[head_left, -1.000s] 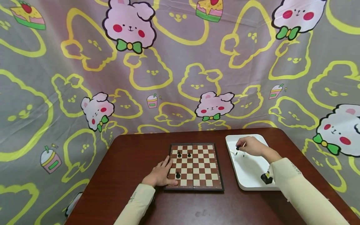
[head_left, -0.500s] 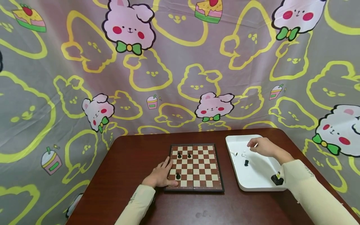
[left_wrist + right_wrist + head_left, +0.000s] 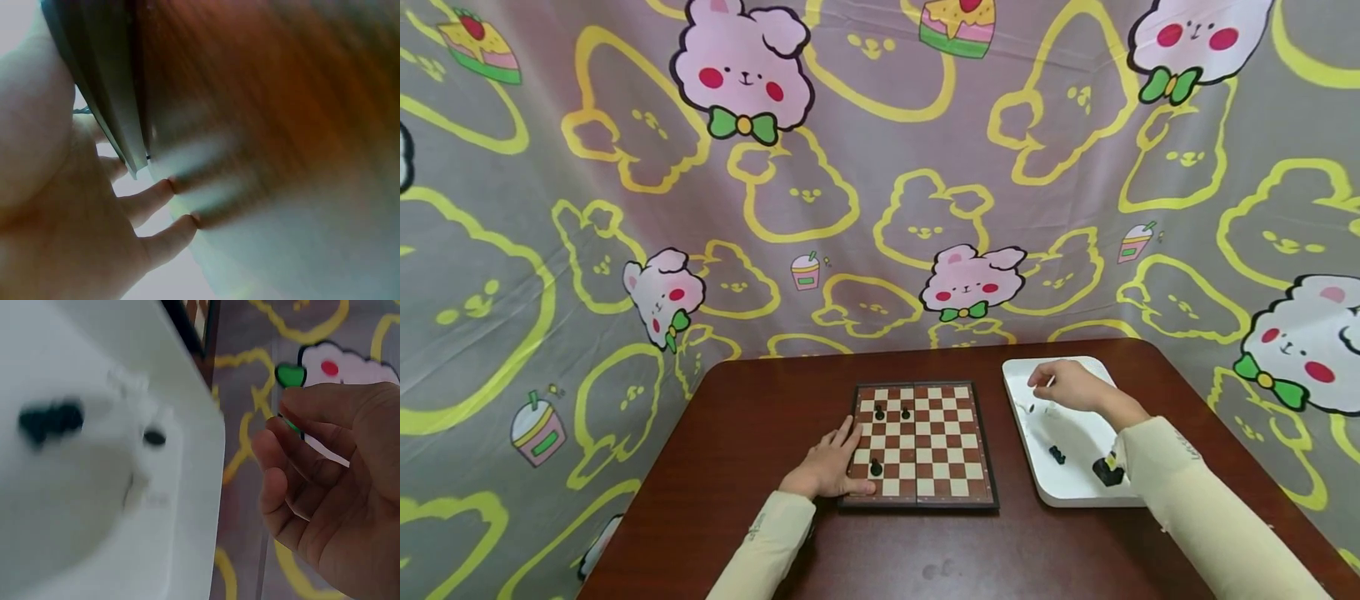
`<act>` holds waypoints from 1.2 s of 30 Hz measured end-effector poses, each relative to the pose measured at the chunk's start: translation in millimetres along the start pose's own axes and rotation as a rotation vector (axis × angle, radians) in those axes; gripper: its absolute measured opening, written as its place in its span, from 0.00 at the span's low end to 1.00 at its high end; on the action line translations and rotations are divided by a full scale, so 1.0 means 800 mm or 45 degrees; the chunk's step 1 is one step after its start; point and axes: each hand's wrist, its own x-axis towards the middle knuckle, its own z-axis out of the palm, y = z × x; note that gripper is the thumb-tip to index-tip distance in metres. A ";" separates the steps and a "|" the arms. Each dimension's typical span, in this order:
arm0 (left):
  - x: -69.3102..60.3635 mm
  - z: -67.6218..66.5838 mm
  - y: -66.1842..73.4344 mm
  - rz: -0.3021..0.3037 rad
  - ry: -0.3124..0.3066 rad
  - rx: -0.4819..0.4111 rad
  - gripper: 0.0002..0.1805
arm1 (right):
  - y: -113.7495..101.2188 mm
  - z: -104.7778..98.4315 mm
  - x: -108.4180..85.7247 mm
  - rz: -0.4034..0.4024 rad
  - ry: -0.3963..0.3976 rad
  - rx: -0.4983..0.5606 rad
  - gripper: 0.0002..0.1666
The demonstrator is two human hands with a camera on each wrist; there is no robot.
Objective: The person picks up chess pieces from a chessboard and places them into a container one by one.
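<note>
"Selecting from the tray (image 3: pixel 1069 490) appears to be the step. Fingers?"
"Right hand (image 3: pixel 1071 388), above tray's 12 o'clock: loosely curled, pinching nothing. Left hand (image 3: pixel 826 468): spread against the board's (image 3: pixel 936 450) 9 o'clock edge."
"Next?"
"Probably gripping the black piece (image 3: pixel 1057 454), tray's 7 o'clock."

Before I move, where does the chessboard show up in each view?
Head: chessboard low in the picture, just right of centre.
Left wrist: its dark side runs down from the top, left of centre.
Right wrist: only a black edge and some squares, top, near centre.
Shared landmark: the brown table, beside the board in head and left wrist.
</note>
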 end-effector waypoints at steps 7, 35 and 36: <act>-0.002 -0.002 0.002 0.021 -0.007 -0.008 0.61 | -0.041 0.041 0.037 -0.031 -0.100 0.082 0.08; -0.002 0.004 -0.004 0.012 -0.007 -0.012 0.61 | -0.143 0.169 0.122 -0.081 -0.268 0.112 0.20; -0.003 0.003 -0.004 0.011 -0.007 -0.015 0.61 | -0.143 0.171 0.124 -0.080 -0.269 0.102 0.20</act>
